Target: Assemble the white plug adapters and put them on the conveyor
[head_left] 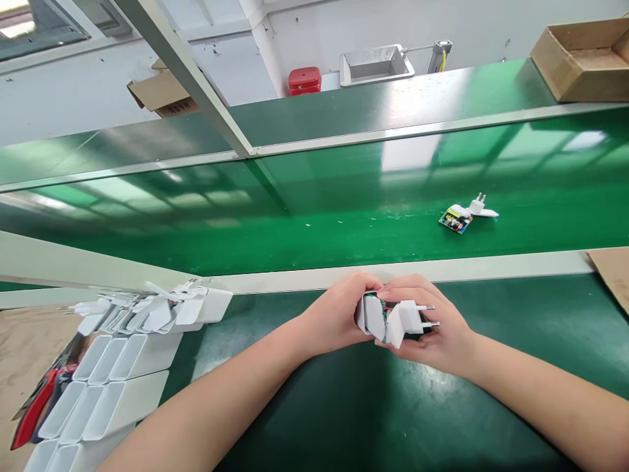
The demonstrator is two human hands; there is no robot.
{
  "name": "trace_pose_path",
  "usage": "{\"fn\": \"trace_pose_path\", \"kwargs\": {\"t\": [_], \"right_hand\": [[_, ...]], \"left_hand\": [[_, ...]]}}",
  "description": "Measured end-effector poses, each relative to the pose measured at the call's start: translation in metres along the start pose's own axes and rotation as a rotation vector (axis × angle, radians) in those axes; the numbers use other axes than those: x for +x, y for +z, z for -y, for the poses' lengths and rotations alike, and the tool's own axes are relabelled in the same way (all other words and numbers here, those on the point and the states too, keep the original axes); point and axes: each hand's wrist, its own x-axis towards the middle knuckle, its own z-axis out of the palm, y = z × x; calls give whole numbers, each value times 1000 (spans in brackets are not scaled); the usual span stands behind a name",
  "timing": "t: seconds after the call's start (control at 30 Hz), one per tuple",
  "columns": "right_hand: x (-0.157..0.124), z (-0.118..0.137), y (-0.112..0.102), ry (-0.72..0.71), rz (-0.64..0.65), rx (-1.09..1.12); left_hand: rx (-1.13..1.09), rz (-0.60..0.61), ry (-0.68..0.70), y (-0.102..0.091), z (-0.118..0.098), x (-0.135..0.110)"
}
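right now the left hand (334,313) and right hand (427,334) close tightly around a white plug adapter (403,321), wires (382,307) showing. white casings (111,357) sit to their left; a circuit board (456,219) lies ahead on the belt (344,242).

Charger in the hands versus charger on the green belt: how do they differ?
The charger in the hands is held by the left hand and right hand; the charger on the green belt lies loose. The first is mostly cased in white plastic; the second shows a bare circuit board. Both have two metal pins.
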Motion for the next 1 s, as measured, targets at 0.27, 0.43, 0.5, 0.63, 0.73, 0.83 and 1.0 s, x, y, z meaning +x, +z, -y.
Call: {"fn": "trace_pose_path", "kwargs": {"t": [0.27,0.43,0.5,0.63,0.73,0.83,1.0], "right_hand": [[3,0,-2,29,15,-7],[-1,-2,-1,83,56,-85],[-1,-3,-1,107,93,-114],[0,-4,-1,145,139,-152],[1,-2,-3,158,52,-193],[2,3,-4,56,36,-214],[2,10,0,-134,134,-343]], "left_hand": [[7,6,11,0,0,0],[-27,11,51,1,-1,2],[-63,6,46,2,-4,3],[-168,-82,-59,1,-7,4],[-325,-233,-129,-5,-5,7],[-431,-357,-142,-11,-3,10],[-367,-333,-84,-6,-3,10]]}}
